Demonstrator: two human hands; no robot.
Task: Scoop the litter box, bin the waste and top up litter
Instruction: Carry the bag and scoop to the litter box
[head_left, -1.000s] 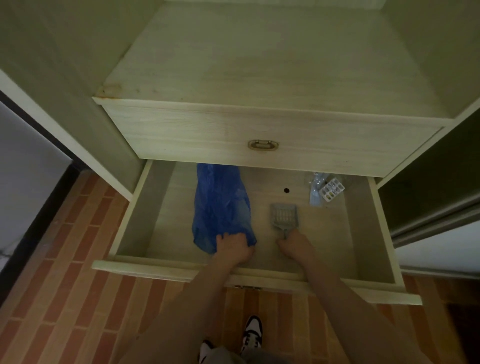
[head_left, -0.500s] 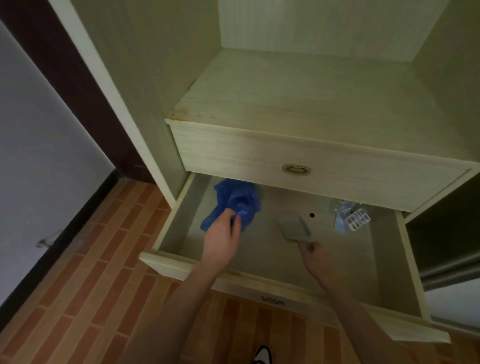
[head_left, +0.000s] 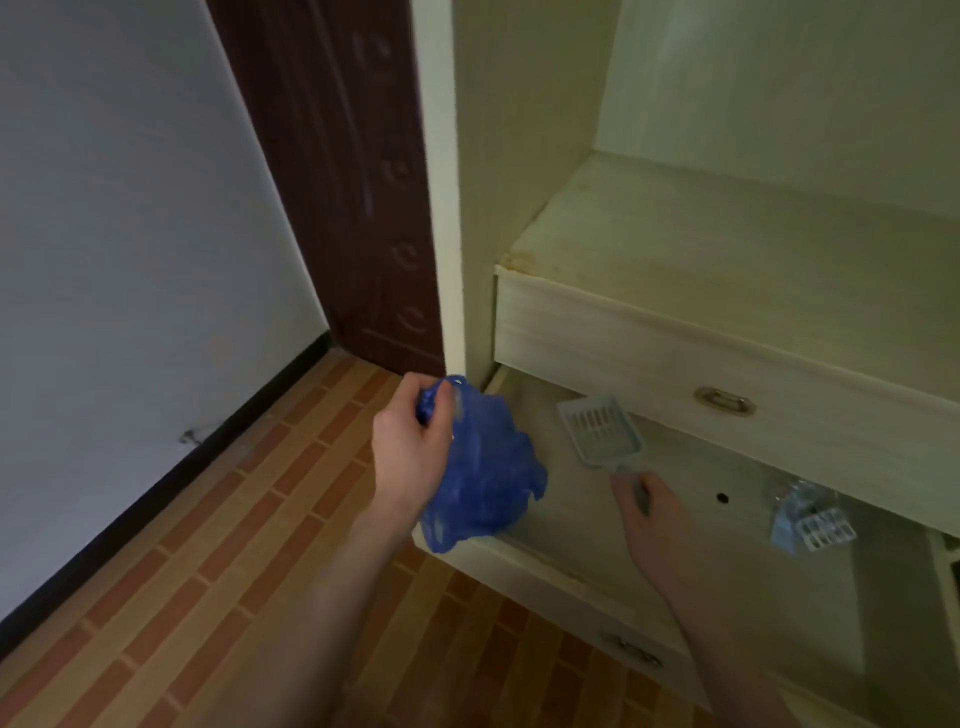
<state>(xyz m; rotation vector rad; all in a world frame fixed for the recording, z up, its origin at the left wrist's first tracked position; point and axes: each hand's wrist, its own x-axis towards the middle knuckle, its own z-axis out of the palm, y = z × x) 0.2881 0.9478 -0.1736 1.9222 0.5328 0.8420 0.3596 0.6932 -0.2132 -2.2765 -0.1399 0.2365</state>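
The blue bag (head_left: 483, 467) is gripped by the left hand (head_left: 410, 447), the scoop (head_left: 597, 428) by the right hand (head_left: 654, 519), its handle pointing toward the wrist

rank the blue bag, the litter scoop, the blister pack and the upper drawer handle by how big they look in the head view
1. blue bag, held by the left hand
2. litter scoop, held by the right hand
3. blister pack and upper drawer handle: these look about alike, so no ranking.

Bag (head_left: 483, 478) left of scoop (head_left: 600, 428) (both over the open drawer (head_left: 550, 571)).
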